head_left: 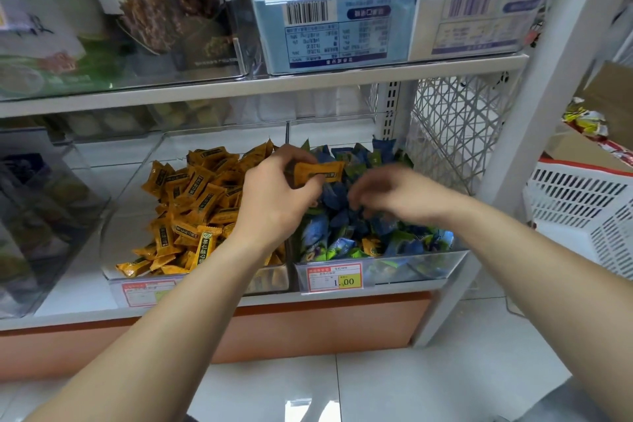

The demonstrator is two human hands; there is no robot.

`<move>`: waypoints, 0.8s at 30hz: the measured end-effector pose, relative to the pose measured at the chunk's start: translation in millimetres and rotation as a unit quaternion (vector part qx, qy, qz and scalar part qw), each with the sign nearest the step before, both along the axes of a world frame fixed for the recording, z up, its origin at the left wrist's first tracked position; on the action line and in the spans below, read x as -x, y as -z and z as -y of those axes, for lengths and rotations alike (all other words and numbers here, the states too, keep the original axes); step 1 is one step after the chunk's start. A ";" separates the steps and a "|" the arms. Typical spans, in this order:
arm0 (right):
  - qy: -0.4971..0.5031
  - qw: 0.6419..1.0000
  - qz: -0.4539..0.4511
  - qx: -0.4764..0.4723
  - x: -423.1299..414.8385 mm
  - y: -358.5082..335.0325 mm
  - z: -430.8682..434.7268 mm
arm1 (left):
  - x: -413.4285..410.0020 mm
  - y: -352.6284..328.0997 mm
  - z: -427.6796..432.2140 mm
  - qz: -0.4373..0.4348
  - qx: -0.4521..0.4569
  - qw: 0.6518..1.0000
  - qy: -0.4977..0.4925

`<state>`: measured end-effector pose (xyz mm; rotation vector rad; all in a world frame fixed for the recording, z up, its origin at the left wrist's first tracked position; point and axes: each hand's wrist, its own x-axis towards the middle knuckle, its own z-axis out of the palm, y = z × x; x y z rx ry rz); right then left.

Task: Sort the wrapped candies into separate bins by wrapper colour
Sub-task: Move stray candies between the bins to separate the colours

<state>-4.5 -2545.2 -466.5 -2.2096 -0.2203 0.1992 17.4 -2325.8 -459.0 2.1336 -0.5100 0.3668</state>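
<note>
Pinching one orange candy [318, 172] in the left hand [274, 197] over the right bin [423, 266] of blue and green candies [337, 217], beside the left bin [114, 233] of orange candies [191, 195], with the right hand [388, 189] bent down on the blue heap, grip too blurred to tell.

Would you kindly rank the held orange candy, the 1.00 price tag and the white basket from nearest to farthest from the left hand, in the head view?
1. orange candy: pinched in the left hand itself.
2. 1.00 price tag: below and slightly right.
3. white basket: far out to the right.
</note>
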 end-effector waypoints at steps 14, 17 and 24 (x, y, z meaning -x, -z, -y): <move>-0.129 0.924 -0.121 0.339 -16.1 42.0 -7.5 | 14.4 3.9 -9.2 0.008 -0.032 0.999 0.041; -0.122 0.932 -0.126 0.316 -18.0 48.8 -9.9 | 15.9 3.4 -9.6 0.007 -0.032 0.999 0.040; -0.040 0.970 -0.084 0.223 -22.5 39.9 -4.0 | 13.2 4.4 -11.3 -0.003 -0.026 0.999 0.036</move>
